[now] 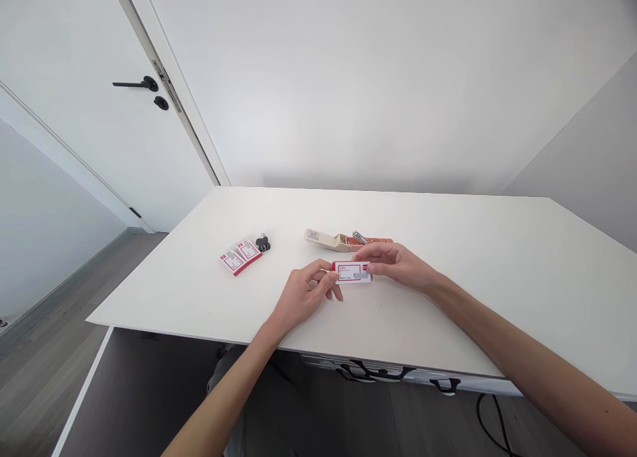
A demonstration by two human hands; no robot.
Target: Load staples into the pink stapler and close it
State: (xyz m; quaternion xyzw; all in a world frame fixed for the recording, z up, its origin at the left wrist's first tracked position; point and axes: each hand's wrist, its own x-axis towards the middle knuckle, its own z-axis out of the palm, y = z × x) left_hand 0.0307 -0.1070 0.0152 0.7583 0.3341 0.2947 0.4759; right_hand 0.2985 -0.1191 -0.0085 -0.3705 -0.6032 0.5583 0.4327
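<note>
Left hand (pixel 308 290) and right hand (pixel 401 266) hold a small box (pixel 351 272) at the table's (pixel 478 271) near middle.
Left thumb and fingers pinch its left end, right ones its right end, both nearly closed; an open case (pixel 324 239) lies just beyond; two similar boxes (pixel 231 261) lie left.

White desk (pixel 497 245), packs (pixel 237 258), black object (pixel 263 245), beige case (pixel 326 241)

Both hands (pixel 308 294) (pixel 402 266) grip a red-and-white box (pixel 352 272); an open case (pixel 343 242) lies behind.
</note>
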